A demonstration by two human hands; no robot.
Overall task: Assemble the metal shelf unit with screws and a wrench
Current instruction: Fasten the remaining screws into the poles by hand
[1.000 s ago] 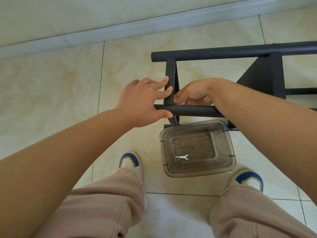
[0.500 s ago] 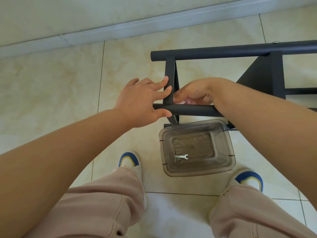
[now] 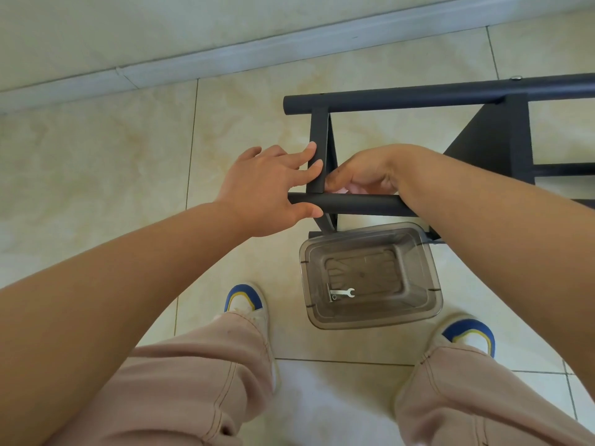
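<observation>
Both hands (image 3: 267,191) (image 3: 360,175) on shelf frame (image 3: 363,204), wrench (image 3: 343,293) below in container (image 3: 431,284).

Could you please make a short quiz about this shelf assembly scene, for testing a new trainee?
1. True or false: the small wrench lies inside the clear plastic container on the floor.
2. What does the left hand do?
A. It holds the wrench.
B. It grips the near black tube, thumb under it, fingers reaching the short upright bar.
C. It rests on a knee.
3. Fill in: the right hand has its fingers curled at the ______ where the upright bar meets the near tube.

Key:
1. True
2. B
3. Joint. What the fingers pinch, if anything, is hidden.
</observation>
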